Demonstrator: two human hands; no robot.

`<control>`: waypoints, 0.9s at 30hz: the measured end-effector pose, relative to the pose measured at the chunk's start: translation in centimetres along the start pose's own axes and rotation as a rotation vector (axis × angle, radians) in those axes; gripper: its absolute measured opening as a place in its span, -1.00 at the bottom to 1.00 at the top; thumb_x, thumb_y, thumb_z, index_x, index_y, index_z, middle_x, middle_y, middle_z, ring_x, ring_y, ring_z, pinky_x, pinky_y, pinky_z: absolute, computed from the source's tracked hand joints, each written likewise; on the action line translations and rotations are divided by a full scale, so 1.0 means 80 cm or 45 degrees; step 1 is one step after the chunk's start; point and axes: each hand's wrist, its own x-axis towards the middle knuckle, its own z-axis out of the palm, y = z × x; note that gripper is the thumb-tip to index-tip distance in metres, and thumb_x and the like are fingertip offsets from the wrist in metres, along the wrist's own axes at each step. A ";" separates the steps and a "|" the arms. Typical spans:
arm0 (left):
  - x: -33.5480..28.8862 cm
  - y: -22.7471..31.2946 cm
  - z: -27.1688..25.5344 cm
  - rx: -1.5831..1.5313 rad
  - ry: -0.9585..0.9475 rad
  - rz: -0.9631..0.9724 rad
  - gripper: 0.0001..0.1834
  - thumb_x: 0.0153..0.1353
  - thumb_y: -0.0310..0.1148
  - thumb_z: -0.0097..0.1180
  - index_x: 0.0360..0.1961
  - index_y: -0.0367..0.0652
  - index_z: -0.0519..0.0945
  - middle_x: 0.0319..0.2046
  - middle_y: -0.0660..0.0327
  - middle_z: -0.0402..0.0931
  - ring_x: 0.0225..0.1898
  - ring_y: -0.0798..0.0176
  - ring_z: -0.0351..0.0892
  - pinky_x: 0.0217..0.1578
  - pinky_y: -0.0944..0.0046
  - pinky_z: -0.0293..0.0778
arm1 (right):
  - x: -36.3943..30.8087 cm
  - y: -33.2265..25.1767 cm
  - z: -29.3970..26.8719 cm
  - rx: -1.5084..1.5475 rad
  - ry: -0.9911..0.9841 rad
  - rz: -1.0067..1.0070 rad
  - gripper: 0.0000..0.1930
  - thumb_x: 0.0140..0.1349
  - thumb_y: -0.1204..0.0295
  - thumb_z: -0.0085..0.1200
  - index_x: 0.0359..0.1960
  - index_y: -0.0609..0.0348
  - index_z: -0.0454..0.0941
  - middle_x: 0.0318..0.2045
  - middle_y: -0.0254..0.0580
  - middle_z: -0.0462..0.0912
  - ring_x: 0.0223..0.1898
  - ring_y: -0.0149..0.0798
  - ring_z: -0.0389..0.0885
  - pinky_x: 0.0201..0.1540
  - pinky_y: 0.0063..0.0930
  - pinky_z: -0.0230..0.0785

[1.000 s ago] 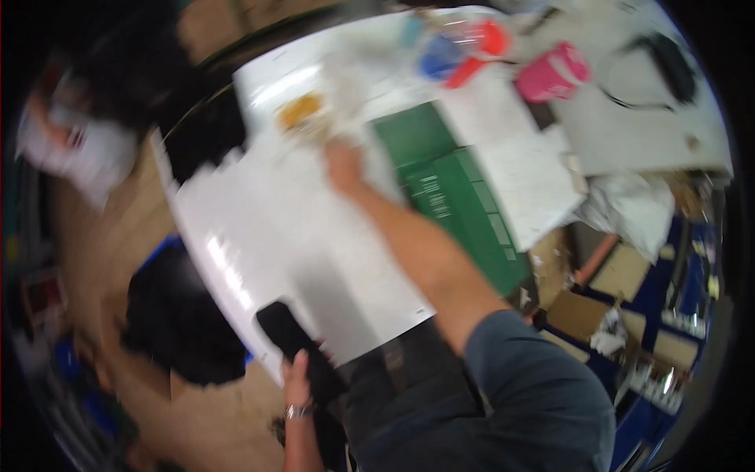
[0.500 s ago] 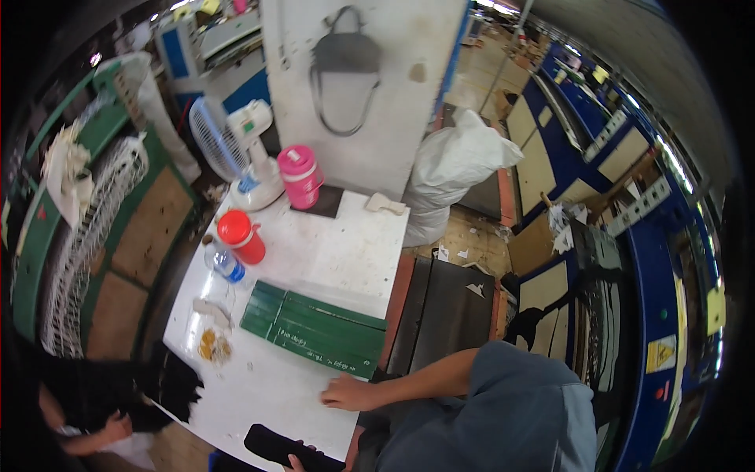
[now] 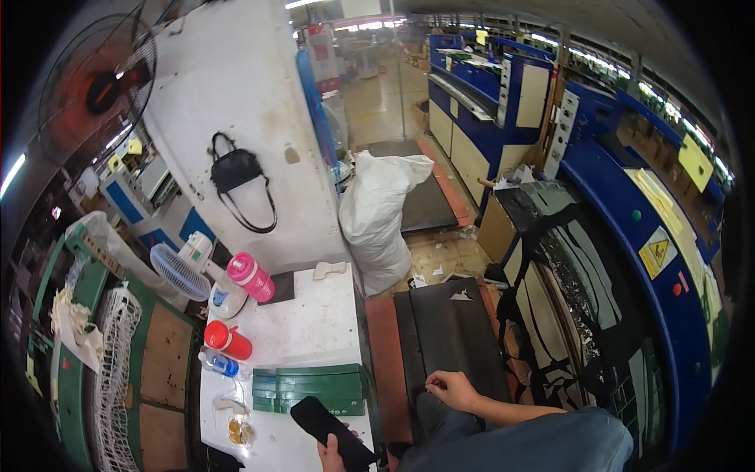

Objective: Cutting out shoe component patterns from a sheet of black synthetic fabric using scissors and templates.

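My left hand (image 3: pixel 330 454) grips a long, flat black piece (image 3: pixel 324 425) with rounded ends, its thumb along one side and fingertips at the other. The piece is tilted over the near part of the white table (image 3: pixel 311 330) and covers a corner of the stacked green strips (image 3: pixel 307 380); its kind is not clear. Off the table's right side, my right hand (image 3: pixel 452 391) hovers by my leg with its fingers curled in, and nothing shows in them. Left of the strips lie a pale scrap (image 3: pixel 230 404) and a small heap of yellowish bits (image 3: pixel 241 431).
A red jug (image 3: pixel 228 340), a water bottle (image 3: pixel 218 363), a pink jug (image 3: pixel 250 277) and a small fan (image 3: pixel 189 271) stand along the table's left side. Beyond it is a white sack (image 3: pixel 381 216). Dark platforms (image 3: pixel 452 330) and a blue machine (image 3: pixel 621 228) lie to the right.
My view has swung up and to the right. The right hand has left the table for a place beside it. My left hand has lifted the black piece; the other person's hands have left the view.
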 end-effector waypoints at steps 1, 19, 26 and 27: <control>0.017 -0.029 -0.016 -0.012 0.039 -0.092 -0.50 0.50 -0.11 0.11 0.24 -0.30 0.46 -0.20 -0.06 0.69 -0.27 0.03 0.71 -0.23 0.05 0.71 | 0.000 -0.003 -0.011 0.038 0.002 0.020 -0.85 0.38 0.46 0.21 -0.12 0.27 0.67 -0.40 -0.21 0.74 -0.48 -0.44 0.67 -0.40 -0.47 0.52; 0.280 -0.045 0.577 0.560 -0.225 -0.152 -0.54 0.47 -0.23 0.10 0.23 -0.33 0.43 -0.01 -0.03 0.66 -0.12 0.05 0.74 -0.11 0.06 0.71 | 0.352 0.165 -0.556 0.039 0.540 -0.370 -0.90 0.25 0.55 0.28 -0.22 0.25 0.68 -0.39 -0.07 0.69 -0.43 -0.15 0.66 -0.33 -0.35 0.49; 0.356 -0.063 0.850 0.781 -0.345 -0.362 -0.42 0.45 -0.09 0.16 0.31 -0.25 0.38 0.07 0.02 0.63 -0.07 0.10 0.73 -0.07 0.07 0.69 | 0.381 0.223 -0.619 0.139 0.231 -0.133 -0.84 0.29 0.41 0.26 -0.15 0.16 0.69 -0.26 -0.06 0.74 -0.25 -0.02 0.74 -0.24 -0.21 0.54; 0.369 -0.067 0.869 0.805 -0.377 -0.350 -0.42 0.46 -0.09 0.15 0.32 -0.26 0.38 0.07 0.02 0.63 -0.06 0.10 0.73 -0.05 0.07 0.68 | 0.386 0.224 -0.625 0.110 0.182 -0.182 -0.84 0.27 0.41 0.28 -0.16 0.17 0.70 -0.26 -0.05 0.75 -0.25 0.00 0.74 -0.21 -0.21 0.56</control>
